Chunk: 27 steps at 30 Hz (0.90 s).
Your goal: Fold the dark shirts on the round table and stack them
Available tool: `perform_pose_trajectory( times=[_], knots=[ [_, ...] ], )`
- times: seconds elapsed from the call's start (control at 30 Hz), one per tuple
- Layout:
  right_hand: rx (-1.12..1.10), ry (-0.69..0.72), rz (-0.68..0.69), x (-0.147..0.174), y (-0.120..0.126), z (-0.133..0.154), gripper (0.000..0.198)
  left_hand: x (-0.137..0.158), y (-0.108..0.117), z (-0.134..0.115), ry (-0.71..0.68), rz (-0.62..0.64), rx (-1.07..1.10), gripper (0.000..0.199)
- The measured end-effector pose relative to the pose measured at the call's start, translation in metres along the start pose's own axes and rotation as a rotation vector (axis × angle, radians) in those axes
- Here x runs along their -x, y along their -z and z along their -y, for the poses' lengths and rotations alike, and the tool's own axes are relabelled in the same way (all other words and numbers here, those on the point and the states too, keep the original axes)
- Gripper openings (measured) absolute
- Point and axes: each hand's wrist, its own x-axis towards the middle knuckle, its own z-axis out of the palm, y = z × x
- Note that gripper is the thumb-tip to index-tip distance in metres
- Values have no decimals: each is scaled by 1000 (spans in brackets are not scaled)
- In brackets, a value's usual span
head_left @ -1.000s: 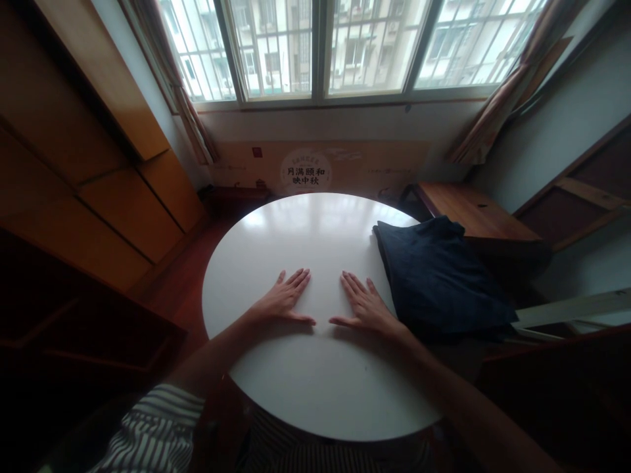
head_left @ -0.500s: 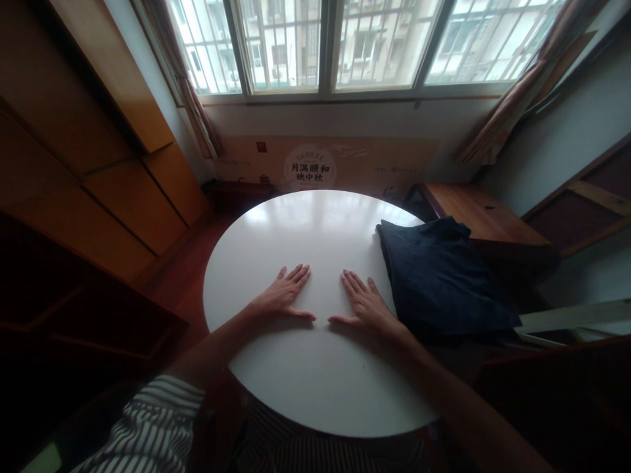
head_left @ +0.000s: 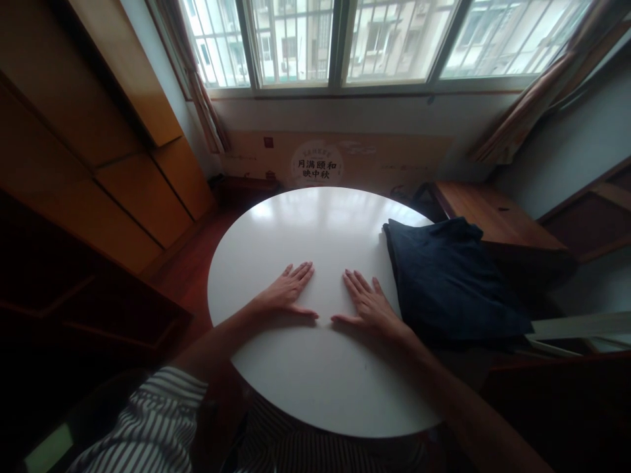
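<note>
Both my hands lie palm down on a glossy white round table [head_left: 315, 374]. My left hand [head_left: 290, 291] is flat and open, its thumb stretched toward the middle and its fingers pointing away from me. Across a small gap, my right hand [head_left: 365, 301] rests the same way, open with the thumb pointing inward. Neither holds anything. Just right of my right hand, a dark blue folded cloth [head_left: 448, 279], possibly a garment, lies on the table's right side and hangs past its edge.
A wooden desk [head_left: 497, 213] stands beyond the cloth at the right. Wooden cabinets [head_left: 142, 200] line the left side. Past the table's far edge is a beige printed panel [head_left: 365, 154] with Chinese characters, below a barred window [head_left: 340, 46].
The whole view has shifted slightly, so the scene sits a little further right. My hands stay flat in the same place on the table, and the cloth has not moved.
</note>
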Motion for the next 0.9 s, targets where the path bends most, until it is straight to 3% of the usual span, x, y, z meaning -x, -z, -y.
perform_pose_trajectory(
  times=[0.67,0.9],
  knots=[
    [20,-1,12,-1,-3,-1,103,0,0,-1,17,46,-46,123],
    [-6,-6,-20,-2,-5,-1,101,-3,1,-2,69,9,-17,119]
  ],
)
